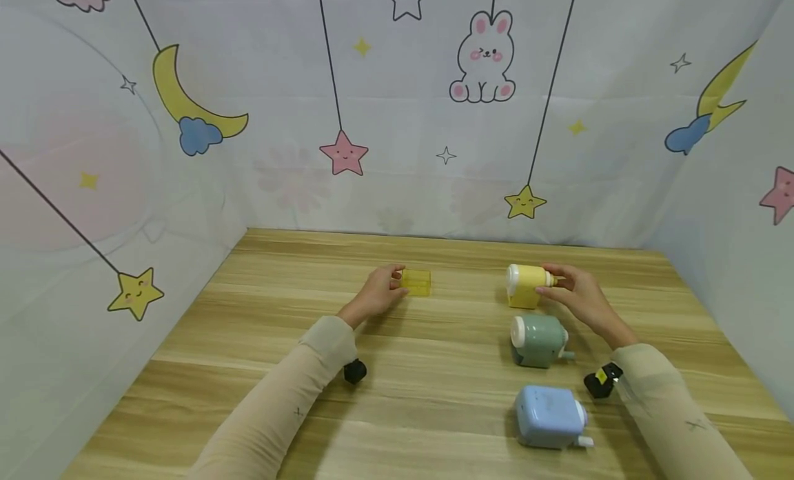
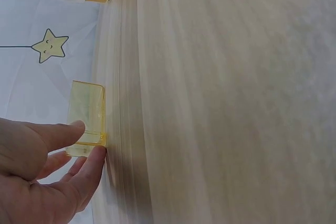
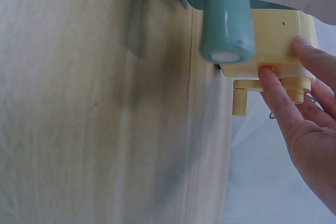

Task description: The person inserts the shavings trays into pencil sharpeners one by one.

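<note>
— At twelve o'clock on the table (image 1: 434,397), pinched how?
— By the nine o'clock end, between thumb and fingers of the left hand (image 1: 380,287): a translucent yellow box (image 1: 417,283). Touching the wood or just above it? Hard to tell.
— And toward three o'clock, well apart from that?
— Grasped by the crank end in the right hand (image 1: 577,290): a yellow sharpener (image 1: 524,281), upright, white face toward nine.
— Farther out?
— Near it toward six, a green sharpener (image 1: 538,340); beyond, toward six again, a blue sharpener (image 1: 551,416).
— Likely to go wrong?
— Perhaps dropping the box, if pinched too lightly by just one end. Possibly knocking the green sharpener, if swinging the right wrist too low toward eight.
— Any brand or label?
— None readable. Just a tiny mark (image 3: 283,23) on the yellow sharpener, too small to read, and on the backdrop (image 1: 397,87) only drawings.
</note>
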{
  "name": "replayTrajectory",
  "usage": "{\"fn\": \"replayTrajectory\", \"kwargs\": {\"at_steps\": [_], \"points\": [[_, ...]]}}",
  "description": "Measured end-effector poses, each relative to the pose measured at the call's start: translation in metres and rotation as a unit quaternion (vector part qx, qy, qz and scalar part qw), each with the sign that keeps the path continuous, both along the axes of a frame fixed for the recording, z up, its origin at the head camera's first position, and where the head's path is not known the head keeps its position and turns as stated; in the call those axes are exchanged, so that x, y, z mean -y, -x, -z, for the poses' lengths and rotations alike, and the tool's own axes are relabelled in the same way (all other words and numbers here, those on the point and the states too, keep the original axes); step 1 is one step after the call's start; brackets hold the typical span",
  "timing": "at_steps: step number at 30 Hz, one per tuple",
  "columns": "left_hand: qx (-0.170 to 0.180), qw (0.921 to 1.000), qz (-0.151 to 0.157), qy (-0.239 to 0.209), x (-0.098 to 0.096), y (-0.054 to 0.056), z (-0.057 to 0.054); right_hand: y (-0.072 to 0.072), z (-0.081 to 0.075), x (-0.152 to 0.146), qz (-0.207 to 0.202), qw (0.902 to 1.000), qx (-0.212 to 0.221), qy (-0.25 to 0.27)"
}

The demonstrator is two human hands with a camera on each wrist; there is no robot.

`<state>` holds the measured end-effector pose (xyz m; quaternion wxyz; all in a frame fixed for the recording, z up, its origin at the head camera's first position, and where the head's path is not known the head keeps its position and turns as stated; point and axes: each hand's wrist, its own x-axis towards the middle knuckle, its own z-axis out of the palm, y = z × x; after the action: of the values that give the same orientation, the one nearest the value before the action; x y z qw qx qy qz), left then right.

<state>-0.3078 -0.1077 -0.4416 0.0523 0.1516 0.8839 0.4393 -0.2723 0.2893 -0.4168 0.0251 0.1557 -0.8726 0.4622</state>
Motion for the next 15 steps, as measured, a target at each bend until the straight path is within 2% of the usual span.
{"fn": "replayTrajectory", "kwargs": {"at_steps": [15], "points": [[-0.007,0.9999,0.001,0.016,-0.0036,0.0004,-0.0017,0.0015,-0.0002,0.0013,-0.002,0.9999,-0.009,0.010]]}}
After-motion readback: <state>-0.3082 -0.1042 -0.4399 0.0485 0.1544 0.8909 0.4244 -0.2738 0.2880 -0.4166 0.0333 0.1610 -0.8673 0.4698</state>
